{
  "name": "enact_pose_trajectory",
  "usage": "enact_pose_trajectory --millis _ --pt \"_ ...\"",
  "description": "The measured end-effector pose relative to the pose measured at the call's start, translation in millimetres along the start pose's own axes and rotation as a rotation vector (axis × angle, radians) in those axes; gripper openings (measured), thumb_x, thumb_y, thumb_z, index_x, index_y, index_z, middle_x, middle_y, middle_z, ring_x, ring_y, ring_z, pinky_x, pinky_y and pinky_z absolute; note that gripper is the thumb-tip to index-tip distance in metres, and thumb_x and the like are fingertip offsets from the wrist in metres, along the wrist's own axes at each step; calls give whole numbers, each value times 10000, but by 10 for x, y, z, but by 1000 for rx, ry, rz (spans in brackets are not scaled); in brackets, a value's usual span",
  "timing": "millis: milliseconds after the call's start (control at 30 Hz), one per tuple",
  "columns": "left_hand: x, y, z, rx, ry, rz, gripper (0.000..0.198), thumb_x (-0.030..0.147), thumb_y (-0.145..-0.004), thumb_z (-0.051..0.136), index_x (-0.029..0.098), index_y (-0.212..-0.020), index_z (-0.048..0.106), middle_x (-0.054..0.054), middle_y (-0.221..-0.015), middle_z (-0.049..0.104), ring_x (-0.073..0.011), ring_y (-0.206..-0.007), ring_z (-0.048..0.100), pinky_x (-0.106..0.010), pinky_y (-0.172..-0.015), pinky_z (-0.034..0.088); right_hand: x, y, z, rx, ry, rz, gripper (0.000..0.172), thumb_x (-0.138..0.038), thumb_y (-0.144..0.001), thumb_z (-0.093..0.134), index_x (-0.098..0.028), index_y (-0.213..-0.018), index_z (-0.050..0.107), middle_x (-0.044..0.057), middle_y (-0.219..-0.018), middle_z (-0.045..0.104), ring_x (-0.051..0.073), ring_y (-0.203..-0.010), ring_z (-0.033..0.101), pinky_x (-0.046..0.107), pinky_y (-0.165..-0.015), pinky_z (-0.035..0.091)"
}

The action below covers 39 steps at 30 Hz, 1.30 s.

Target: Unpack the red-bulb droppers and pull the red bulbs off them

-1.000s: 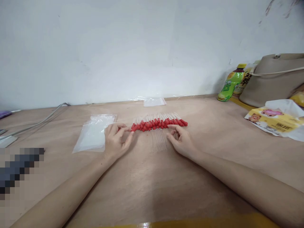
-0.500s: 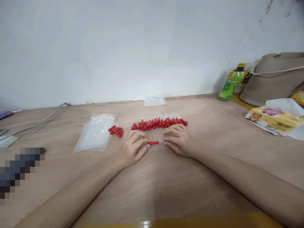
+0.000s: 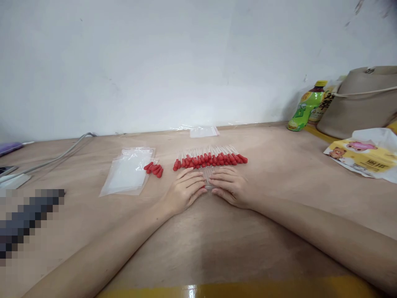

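Observation:
My left hand point(image 3: 185, 189) and my right hand point(image 3: 228, 187) meet fingertip to fingertip on the wooden table point(image 3: 198, 240). Between them is one dropper. The left fingers are closed on its red rubber bulb point(image 3: 203, 187), which barely shows. The right fingers are closed on its clear glass tube point(image 3: 208, 185). Just beyond the hands lie a few loose glass tubes point(image 3: 207, 171). Behind those is a row of several droppers with red bulbs point(image 3: 211, 159). A small heap of loose red bulbs point(image 3: 154, 169) lies to the left of my left hand.
A stack of clear plastic bags point(image 3: 127, 171) lies at the left, and another bag point(image 3: 203, 131) lies by the wall. Grey cables point(image 3: 56, 157) run at the far left. A green bottle point(image 3: 305, 108), a beige bag point(image 3: 362, 103) and a tissue pack point(image 3: 362, 157) stand at the right.
My left hand left the end of the row, showed up by my right hand with a red bulb, and both hands have now closed together on one dropper. The loose red bulbs came into sight.

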<state>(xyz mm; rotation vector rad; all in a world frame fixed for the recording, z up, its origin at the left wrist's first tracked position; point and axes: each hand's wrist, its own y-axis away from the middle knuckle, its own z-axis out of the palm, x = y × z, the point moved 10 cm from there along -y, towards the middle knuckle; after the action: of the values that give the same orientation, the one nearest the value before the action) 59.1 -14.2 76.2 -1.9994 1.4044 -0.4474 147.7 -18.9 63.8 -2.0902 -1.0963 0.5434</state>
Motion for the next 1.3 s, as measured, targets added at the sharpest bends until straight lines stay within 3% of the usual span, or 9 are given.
enact_pose_trajectory --millis 133,500,900,1300 --pt "51 2 3 -6 13 40 141 202 -831 536 155 -951 593 -65 -989 672 -173 -1030 582 -395 -982 408 -56 14 27 10 -33 -53 244 -227 -854 505 -156 -1073 586 76 -1060 649 182 -1096 537 408 -1013 376" --pt "112 -14 87 -61 30 97 174 149 -827 511 102 -986 566 -122 -1065 635 -197 -1129 515 -412 -1035 369 -117 28 2 15 -27 -67 151 -132 -832 497 -113 -936 604 126 -989 664 166 -961 610 365 -969 452" --pt "92 24 101 -101 43 74 155 159 -849 469 113 -951 576 -104 -1019 655 -205 -1121 522 -429 -1016 391 -140 51 -25 2 0 -78 138 -127 -838 474 -130 -887 603 107 -957 667 156 -958 605 365 -986 443" --pt "120 34 61 -121 50 72 146 169 -860 463 129 -960 562 -83 -992 666 -197 -1096 542 -417 -1007 397 -233 79 -106 11 87 -156 167 -132 -837 484 -147 -961 595 72 -923 673 177 -1032 575 402 -996 441"
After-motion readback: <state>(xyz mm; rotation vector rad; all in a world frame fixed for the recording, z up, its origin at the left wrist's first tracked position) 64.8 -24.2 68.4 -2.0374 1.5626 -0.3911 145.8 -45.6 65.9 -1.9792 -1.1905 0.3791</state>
